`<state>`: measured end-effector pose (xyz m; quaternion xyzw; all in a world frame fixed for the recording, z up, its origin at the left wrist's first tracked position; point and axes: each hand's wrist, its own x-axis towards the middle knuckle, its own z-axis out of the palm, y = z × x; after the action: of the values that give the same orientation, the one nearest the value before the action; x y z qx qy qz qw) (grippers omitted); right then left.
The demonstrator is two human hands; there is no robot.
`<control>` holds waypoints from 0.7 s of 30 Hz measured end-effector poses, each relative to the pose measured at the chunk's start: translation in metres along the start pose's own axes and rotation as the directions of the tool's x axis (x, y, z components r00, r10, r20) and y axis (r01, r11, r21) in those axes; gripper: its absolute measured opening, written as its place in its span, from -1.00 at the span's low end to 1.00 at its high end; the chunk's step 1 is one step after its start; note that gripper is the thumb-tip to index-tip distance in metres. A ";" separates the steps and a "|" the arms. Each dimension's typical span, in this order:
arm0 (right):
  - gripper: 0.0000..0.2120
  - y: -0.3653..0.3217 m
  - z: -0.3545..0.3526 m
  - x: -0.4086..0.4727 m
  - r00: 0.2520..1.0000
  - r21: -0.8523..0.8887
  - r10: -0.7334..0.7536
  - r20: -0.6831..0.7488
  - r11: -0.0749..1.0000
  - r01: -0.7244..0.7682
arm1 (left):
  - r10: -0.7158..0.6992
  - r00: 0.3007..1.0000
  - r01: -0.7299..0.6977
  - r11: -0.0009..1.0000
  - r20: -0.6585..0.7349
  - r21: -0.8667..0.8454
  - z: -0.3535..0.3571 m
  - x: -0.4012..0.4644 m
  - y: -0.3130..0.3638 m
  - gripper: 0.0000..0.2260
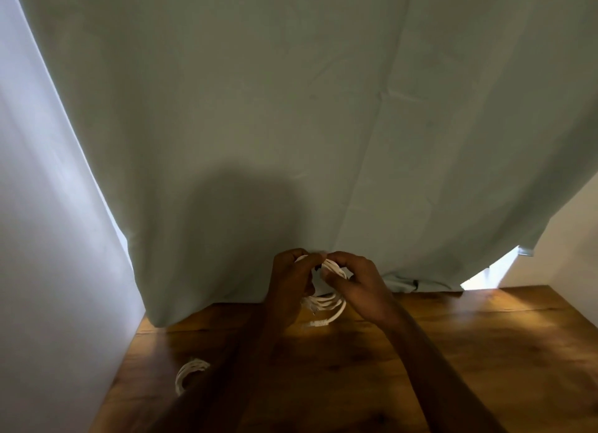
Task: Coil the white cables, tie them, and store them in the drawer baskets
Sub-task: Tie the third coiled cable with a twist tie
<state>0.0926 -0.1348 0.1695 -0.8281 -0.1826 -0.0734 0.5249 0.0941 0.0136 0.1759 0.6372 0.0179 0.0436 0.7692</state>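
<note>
I hold a coiled white cable (325,303) up in front of me, above the far part of the wooden table (453,351). My left hand (289,287) grips the coil's left side with curled fingers. My right hand (354,285) pinches the strands at the coil's top. A plug end of this cable (318,323) hangs below the loops. A second white cable coil (189,372) lies on the table at the near left, partly hidden behind my left forearm.
A pale green curtain (291,125) hangs right behind the table and drapes onto its far edge. White walls close in on the left (48,271) and right (576,254). No drawer or basket is in view.
</note>
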 end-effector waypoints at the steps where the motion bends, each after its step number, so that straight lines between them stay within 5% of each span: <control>1: -0.79 0.001 0.000 0.000 0.999 -0.018 0.020 0.032 1.000 -0.019 | -0.003 1.000 0.003 1.000 0.005 0.014 0.000 0.001 0.000 -0.73; 13: -0.81 0.000 0.001 -0.001 0.958 0.251 0.266 0.111 0.925 -0.286 | 0.098 0.991 -0.102 0.994 0.087 0.043 0.004 -0.005 -0.010 -0.78; 19: -0.89 0.002 0.000 0.002 0.920 0.239 0.375 0.117 0.888 -0.393 | 0.112 0.994 -0.111 0.988 0.000 0.104 0.003 -0.001 -0.012 -0.75; 21: -0.88 0.006 -0.001 0.002 0.917 0.218 0.370 0.150 0.892 -0.396 | 0.101 0.994 -0.105 0.989 0.044 0.100 0.003 -0.002 -0.010 -0.89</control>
<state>0.0968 -0.1372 0.1655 -0.7795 -0.0506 0.0982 0.6165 0.0927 0.0089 0.1669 0.6765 -0.0275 0.0699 0.7326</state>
